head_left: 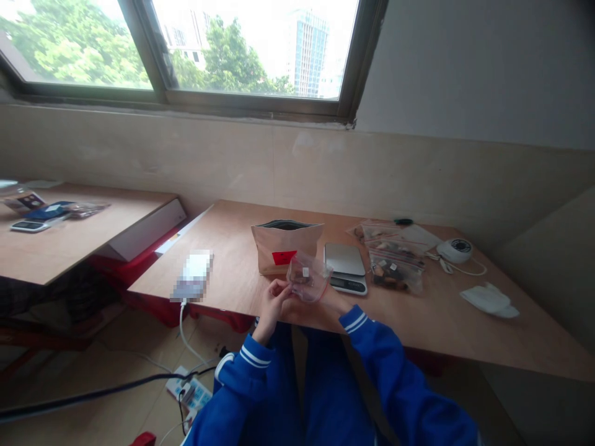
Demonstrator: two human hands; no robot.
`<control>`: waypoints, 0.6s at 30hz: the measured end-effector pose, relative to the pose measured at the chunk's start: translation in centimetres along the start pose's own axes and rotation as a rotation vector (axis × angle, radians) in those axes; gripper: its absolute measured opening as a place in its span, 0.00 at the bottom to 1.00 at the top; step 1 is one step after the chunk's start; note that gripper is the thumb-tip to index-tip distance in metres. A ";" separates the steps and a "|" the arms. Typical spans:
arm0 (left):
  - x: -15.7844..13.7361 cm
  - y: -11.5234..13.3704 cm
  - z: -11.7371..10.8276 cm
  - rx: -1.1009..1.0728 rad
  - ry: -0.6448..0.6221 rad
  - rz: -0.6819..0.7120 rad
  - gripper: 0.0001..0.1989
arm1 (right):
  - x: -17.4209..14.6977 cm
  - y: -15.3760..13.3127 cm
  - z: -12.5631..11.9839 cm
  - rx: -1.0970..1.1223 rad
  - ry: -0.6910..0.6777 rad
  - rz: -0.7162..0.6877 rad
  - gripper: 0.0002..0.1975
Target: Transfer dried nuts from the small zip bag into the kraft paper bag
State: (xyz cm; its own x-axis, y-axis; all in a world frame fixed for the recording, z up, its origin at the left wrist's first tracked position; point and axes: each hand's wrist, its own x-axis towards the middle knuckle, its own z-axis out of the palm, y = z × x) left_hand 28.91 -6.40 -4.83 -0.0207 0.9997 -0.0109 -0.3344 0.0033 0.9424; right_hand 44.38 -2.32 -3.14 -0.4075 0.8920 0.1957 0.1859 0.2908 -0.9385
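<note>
A clear zip bag (311, 282) with a small white label and brownish pieces inside is held up over the table's front edge. The fingertips of my left hand (275, 301) pinch its left lower side. Behind the bag's right side is my right hand (335, 300), its fingers mostly hidden by the plastic. Just beyond the bag stands a brown paper pouch (274, 248) with a red label, its top gaping. To the right lies a kitchen scale (344, 263) with a silver plate and dark display.
Several zip bags of dark pieces (395, 269) lie right of the scale. Farther right are a white dome camera (454, 250) with a cable and a crumpled white item (489, 301). A phone (193, 275) on a charging cable rests at the left. A second table (116, 217) stands beyond a gap.
</note>
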 end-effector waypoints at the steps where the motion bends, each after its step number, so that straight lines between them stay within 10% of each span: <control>1: -0.1 0.0 0.1 -0.005 -0.002 0.000 0.15 | -0.1 -0.1 0.1 0.013 0.023 0.016 0.15; 9: -0.5 0.0 0.7 -0.078 0.114 -0.037 0.16 | -0.8 -2.1 0.3 0.123 0.092 0.079 0.16; 18: -3.4 0.6 -3.3 -0.056 0.559 -0.026 0.11 | -1.0 -6.5 -4.8 0.167 -0.017 0.211 0.18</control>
State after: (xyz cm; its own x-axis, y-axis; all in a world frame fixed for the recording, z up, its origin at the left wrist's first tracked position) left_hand 25.66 -9.86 -5.37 -0.5027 0.8348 -0.2242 -0.3909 0.0118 0.9204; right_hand 47.92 -3.45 4.13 -0.3905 0.9205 -0.0127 0.1189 0.0368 -0.9922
